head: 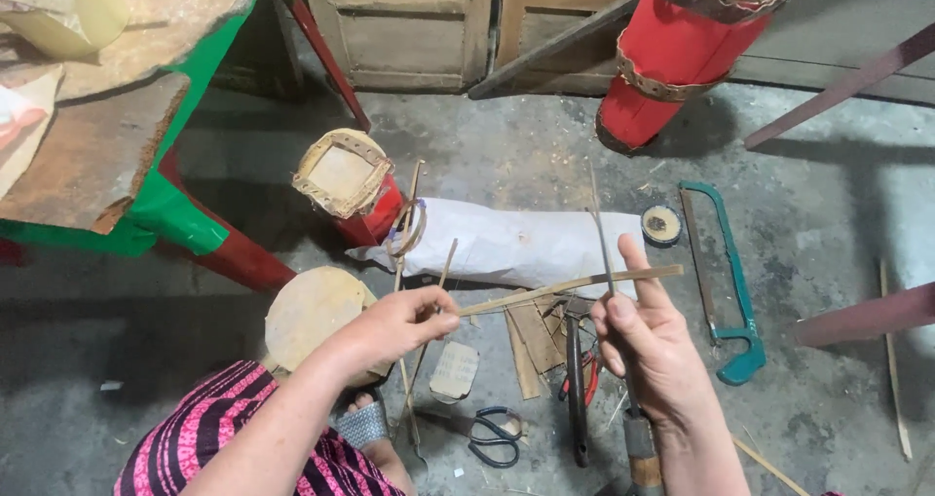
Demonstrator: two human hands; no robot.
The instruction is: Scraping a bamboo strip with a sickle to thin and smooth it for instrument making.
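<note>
I see my left hand (394, 328) pinching one end of a flat bamboo strip (570, 286), fingers closed tight on it, with a thinner stick (433, 306) caught in the same grip. The strip runs nearly level across to my right hand (648, 345), passing just behind its raised thumb and forefinger. The right hand's lower fingers are wrapped around the handle of a knife (606, 252), whose narrow blade points up and crosses the strip. Both hands hover above the concrete floor (828, 233).

Below them on the floor lie black scissors (495, 438), red-handled pliers (582, 374) and some cardboard scraps (534, 338). A white sack (516, 243) lies just beyond the strip, and a small roll of tape (661, 224) sits at its right end. A green hacksaw (726, 282) lies well to the right. A small red drum (349, 184) stands at the sack's left end, and a taller red drum (682, 48) leans near the wooden doors (409, 28). A round drum head (312, 311) shows under my left forearm. At the left stands a desk (185, 213) wrapped in green and red.
</note>
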